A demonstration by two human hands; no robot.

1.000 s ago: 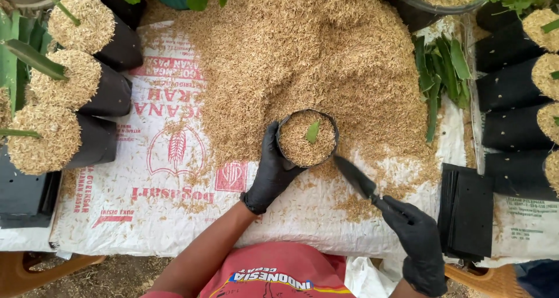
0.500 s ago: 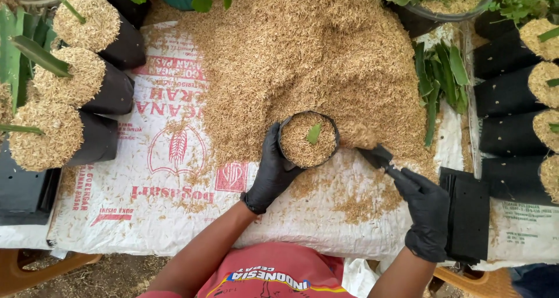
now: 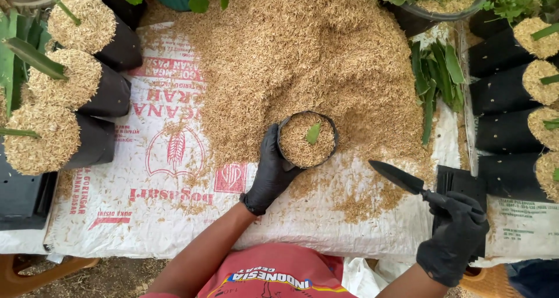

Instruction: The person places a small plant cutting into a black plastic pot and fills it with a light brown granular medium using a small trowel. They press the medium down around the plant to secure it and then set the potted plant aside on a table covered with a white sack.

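Observation:
My left hand [image 3: 270,176], in a black glove, grips the near side of a black grow bag [image 3: 307,138] filled with rice husk, a small green leaf poking from its top. The bag stands upright at the foot of a big pile of rice husk [image 3: 303,59] spread on a white printed sack [image 3: 169,176]. My right hand [image 3: 454,240], also gloved, holds a black trowel [image 3: 402,178] by its handle, the blade lifted off the husk and pointing left, well right of the bag.
Filled black grow bags [image 3: 87,88] lie stacked at the left and more [image 3: 512,88] at the right. Flat empty black bags [image 3: 460,187] lie by my right hand. Cut green leaves [image 3: 434,77] rest right of the pile. Potted plants line the far edge.
My right hand pulled the trowel away from the bag, out to the right and toward me. The left hand and the bag stayed put.

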